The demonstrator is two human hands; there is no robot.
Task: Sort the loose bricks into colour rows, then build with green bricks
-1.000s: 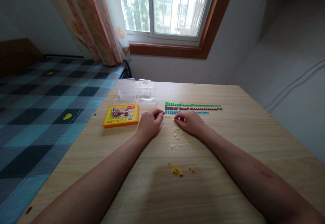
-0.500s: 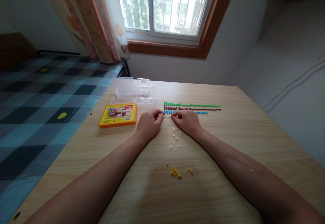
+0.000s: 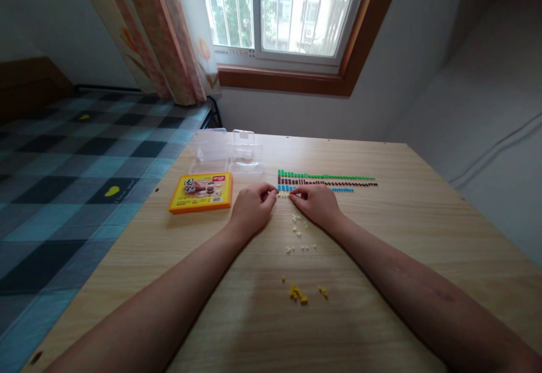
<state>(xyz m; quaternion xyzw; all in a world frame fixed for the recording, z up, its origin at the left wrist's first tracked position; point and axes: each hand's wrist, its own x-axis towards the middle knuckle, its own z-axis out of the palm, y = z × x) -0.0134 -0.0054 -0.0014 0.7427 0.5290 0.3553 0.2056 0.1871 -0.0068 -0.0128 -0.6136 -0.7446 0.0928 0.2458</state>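
My left hand (image 3: 254,203) rests on the table with thumb and fingertips pinched at the left end of a short row of cream pieces (image 3: 283,194). At that row's right end my right hand (image 3: 317,202) is also pinched. Whatever sits in either pinch is too small to make out. Just beyond run rows of small blocks: blue blocks (image 3: 345,191), partly hidden by my right hand, then brown blocks (image 3: 351,184) and green blocks (image 3: 339,177). Loose cream pieces (image 3: 297,229) lie scattered nearer to me, with yellow blocks (image 3: 297,293) closer still.
To the left lies an orange-yellow box (image 3: 201,191) with printed pictures. Behind it stand open clear plastic containers (image 3: 247,158). The wooden table (image 3: 381,282) has a bed (image 3: 105,153) along its left side and a window (image 3: 292,14) beyond.
The view has shifted slightly, so everything sits a little further right in the picture. Both hands keep nearly the same pinched pose at the cream row.
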